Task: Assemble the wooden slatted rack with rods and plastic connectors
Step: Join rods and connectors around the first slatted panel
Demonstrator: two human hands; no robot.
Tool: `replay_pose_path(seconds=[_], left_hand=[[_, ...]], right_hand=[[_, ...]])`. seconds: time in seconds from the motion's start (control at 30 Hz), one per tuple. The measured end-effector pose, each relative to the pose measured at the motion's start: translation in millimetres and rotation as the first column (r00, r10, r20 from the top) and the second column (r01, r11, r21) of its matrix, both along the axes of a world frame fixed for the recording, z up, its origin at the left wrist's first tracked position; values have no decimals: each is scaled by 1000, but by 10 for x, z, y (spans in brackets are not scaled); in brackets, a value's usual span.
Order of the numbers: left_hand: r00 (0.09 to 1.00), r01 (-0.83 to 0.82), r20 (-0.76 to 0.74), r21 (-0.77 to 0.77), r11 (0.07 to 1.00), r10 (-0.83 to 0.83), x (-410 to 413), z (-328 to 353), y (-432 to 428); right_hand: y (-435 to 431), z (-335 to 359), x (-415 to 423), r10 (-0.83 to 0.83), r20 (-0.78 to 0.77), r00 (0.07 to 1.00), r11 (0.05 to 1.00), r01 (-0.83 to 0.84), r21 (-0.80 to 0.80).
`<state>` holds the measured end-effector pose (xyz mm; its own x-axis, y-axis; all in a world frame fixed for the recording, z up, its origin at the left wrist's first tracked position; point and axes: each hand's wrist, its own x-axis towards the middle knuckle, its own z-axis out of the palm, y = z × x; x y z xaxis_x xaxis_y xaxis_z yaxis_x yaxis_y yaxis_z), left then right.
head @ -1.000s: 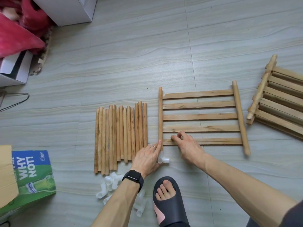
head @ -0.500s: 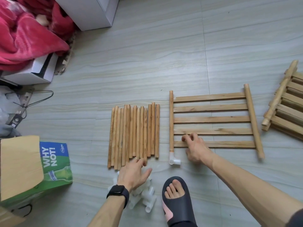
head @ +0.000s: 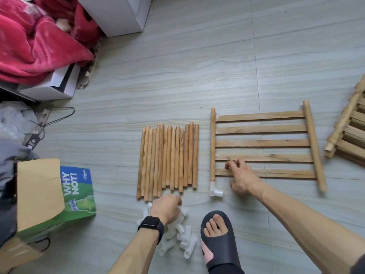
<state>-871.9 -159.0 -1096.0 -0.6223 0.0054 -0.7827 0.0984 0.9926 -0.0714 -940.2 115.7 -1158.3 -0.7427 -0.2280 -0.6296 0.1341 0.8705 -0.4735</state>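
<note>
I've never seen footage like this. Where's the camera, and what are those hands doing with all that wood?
No machine here: a person wears a camera on the head, so the picture looks down at their own arms and the floor. There lie a row of loose wooden rods, a slatted panel with one white connector fitted on its near left corner, and a pile of spare connectors. The right hand grips the panel's nearest slat. The left hand reaches into the pile; whether it holds one is hidden. A stack of further panels lies at the right edge.
</note>
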Motion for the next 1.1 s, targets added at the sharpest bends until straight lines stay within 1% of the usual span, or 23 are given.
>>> replay_pose_path(seconds=[0.07,0.1,0.13,0.17,0.2,0.27,0.3,0.33,0.37,0.47,0.53,0.57,0.63,0.67,0.7,0.73,0.77,0.8,0.83,0.87,0.97,1.03,1.1], left_hand=[[999,-29,13,22,999,29,-69,2,-13],[996,-91,28,61,994,90,-121,20,-26],[981,-192,55,121,974,186,-194,48,-55],[946,-324,99,195,926,310,-282,98,-90],[883,-469,156,280,838,442,-393,163,-117],[702,-702,284,431,567,653,-636,344,-115],[623,-753,325,493,435,711,-758,431,-85],[572,-766,340,547,337,747,-881,498,-43],[548,-755,331,590,284,768,-996,531,6],[513,-694,283,692,198,810,-1267,514,240],[500,-651,234,736,184,834,-1397,465,429],[508,-631,206,750,198,837,-1446,433,511],[559,-584,161,773,248,814,-1518,369,664],[593,-558,135,780,284,794,-1541,334,732],[626,-531,110,785,318,772,-1563,290,793],[648,-511,90,788,344,756,-1581,246,853],[662,-494,75,792,359,746,-1594,205,916],[663,-490,64,790,368,746,-1602,169,980],[658,-496,65,787,367,750,-1605,125,1044],[644,-510,78,785,352,761,-1599,86,1116],[614,-552,162,787,274,772,-1572,-8,1326],[611,-584,225,776,240,759,-1556,-44,1440],[580,-638,309,747,185,754,-1559,-54,1490]], right_hand=[[9,3,0,1,6,1000,1000,-1,1],[15,5,-1,3,9,1000,1000,-3,-1],[18,6,-4,7,11,1000,1000,-6,-6],[20,5,-6,10,14,1000,1000,-9,-10],[21,3,-9,11,15,1000,1000,-11,-13],[29,-10,-13,13,8,1000,1000,-13,-14],[31,-14,-13,15,5,1000,1000,-15,-15],[35,-10,-12,17,5,1000,1000,-17,-15],[39,-6,-13,21,3,1000,1000,-21,-15],[59,7,-14,29,-11,1000,1000,-29,-10],[81,37,-12,26,-9,1000,999,-26,-25],[94,54,-13,27,1,1000,999,-27,-40],[126,90,-56,-2,41,999,996,6,-89],[146,121,-104,-65,57,996,989,72,-132],[169,165,-168,-182,80,980,961,194,-197],[195,229,-240,-335,127,934,891,358,-280],[219,306,-317,-475,203,856,773,516,-369],[245,377,-393,-562,293,774,641,631,-437],[275,437,-457,-593,353,724,550,684,-479],[302,483,-501,-596,382,706,506,700,-504],[337,519,-547,-592,408,694,447,705,-550],[345,467,-554,-622,412,666,417,727,-546],[370,407,-556,-655,397,643,409,743,-530]])
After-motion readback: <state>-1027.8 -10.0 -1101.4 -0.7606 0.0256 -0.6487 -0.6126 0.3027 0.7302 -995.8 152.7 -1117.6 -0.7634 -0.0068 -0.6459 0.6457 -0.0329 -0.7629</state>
